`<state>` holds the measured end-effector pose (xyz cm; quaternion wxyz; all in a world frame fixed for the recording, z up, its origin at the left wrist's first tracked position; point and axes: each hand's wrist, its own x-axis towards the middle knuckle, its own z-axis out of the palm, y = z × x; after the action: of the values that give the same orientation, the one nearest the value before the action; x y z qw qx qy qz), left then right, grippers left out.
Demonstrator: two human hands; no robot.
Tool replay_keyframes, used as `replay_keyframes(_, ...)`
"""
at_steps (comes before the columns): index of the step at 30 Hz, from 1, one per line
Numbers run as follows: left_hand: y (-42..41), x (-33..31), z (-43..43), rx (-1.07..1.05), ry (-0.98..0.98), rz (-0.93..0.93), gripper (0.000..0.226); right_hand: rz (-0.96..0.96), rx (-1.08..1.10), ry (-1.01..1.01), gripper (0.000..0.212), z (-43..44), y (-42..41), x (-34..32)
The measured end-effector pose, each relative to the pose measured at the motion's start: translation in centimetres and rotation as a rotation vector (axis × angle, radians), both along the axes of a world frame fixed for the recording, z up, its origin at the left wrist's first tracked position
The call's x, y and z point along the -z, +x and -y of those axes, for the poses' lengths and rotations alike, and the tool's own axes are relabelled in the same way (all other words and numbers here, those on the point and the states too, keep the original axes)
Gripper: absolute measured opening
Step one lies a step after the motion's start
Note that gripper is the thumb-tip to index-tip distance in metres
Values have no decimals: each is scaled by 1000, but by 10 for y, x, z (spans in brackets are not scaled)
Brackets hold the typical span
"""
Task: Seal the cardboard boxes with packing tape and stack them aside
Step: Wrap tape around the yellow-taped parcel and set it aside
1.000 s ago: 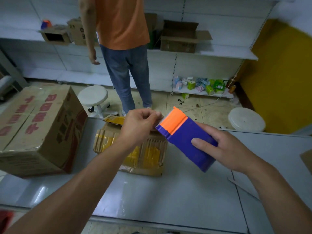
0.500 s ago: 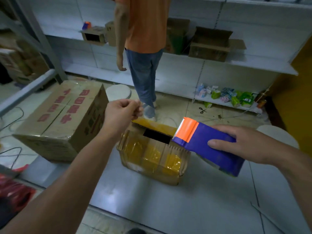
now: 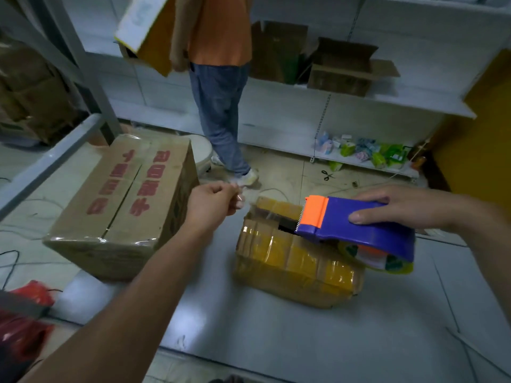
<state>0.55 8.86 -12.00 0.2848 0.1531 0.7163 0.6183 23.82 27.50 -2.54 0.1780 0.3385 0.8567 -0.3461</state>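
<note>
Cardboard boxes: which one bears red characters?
The large box left of the left hand; the smaller box under the tape dispenser is wrapped in yellow tape, the shelf box is plain.

The tape dispenser (image 3: 359, 230) is coloured purple-blue, blade guard orange. The small box (image 3: 296, 261), centre, is banded in yellow tape over brown. The large box (image 3: 124, 194), left, is printed with red characters on brown. The tape strand (image 3: 249, 203) is seen clear. A red bag (image 3: 33, 294) is noted lower left.
</note>
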Motion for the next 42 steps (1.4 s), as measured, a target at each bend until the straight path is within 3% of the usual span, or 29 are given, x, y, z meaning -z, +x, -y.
replay_keyframes(5, -1, 13, -5, 22, 20, 194, 21, 67, 24, -19, 14, -4, -16, 5)
replay_keyframes(14, 0, 23, -3, 1, -17, 244, 16, 52, -25, -64, 42, -11, -23, 18)
replay_keyframes(29, 6, 53, 1, -17, -89, 202, 21, 35, -25, -44, 37, -11, -26, 28)
replay_keyframes(31, 10, 62, 0, 5, -152, 92, 25, 28, -21, -42, 34, -10, -26, 28)
replay_keyframes(35, 16, 71, 1, 69, -341, -304, 29, 24, -39, -27, 33, -7, -27, 30)
replay_keyframes(38, 16, 77, 0, 139, -392, -209, 31, 27, -48, -5, 32, -4, -28, 30)
replay_keyframes(42, 20, 89, 2, 194, -301, 39, 35, 30, -48, 26, 34, 1, -30, 31)
